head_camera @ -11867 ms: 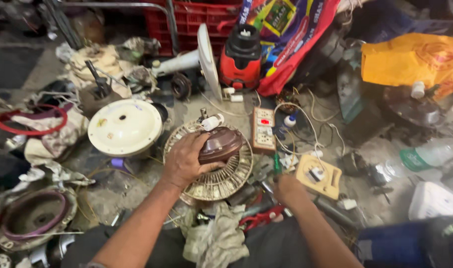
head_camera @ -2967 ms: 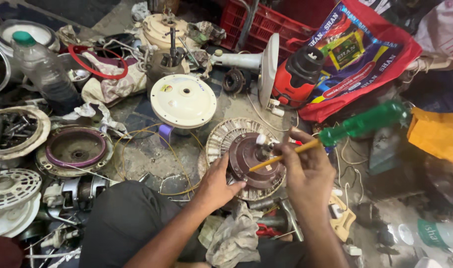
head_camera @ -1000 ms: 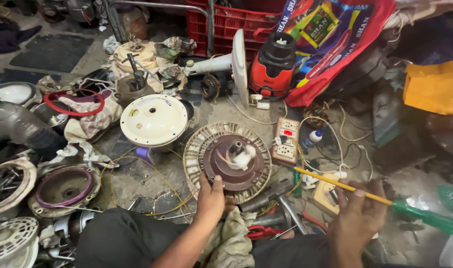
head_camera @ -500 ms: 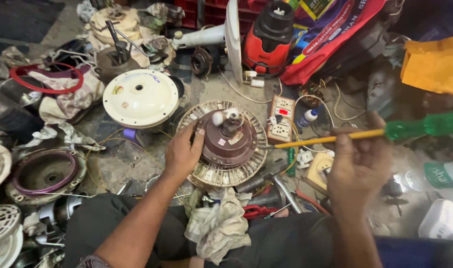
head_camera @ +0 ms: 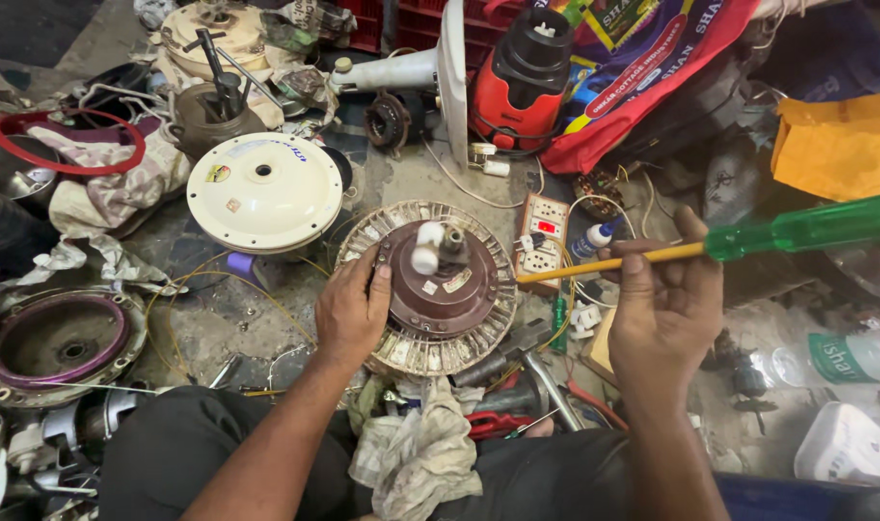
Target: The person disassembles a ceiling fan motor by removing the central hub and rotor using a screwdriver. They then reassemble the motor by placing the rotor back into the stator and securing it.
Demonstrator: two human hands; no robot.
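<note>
Resting on the left edge of a brown fan motor (head_camera: 445, 289), the left hand (head_camera: 353, 311) lies with fingers curled loosely over the dome's side, gripping its rim rather than closing around anything. That motor sits on the littered floor in the middle of the view, ringed by a pale laminated stator (head_camera: 401, 347) and topped by a short white shaft cap (head_camera: 426, 247). The right hand (head_camera: 663, 307) is raised to the right of it, fingers wrapped around a screwdriver (head_camera: 710, 249) with a yellow shank and translucent green handle; the tool lies nearly level, its tip pointing toward the motor's right side, just short of it. A cream round fan cover (head_camera: 264, 193) lies to the upper left, a white power strip (head_camera: 544, 230) just right of the motor, and a crumpled rag (head_camera: 422, 452) sits near the person's lap.
</note>
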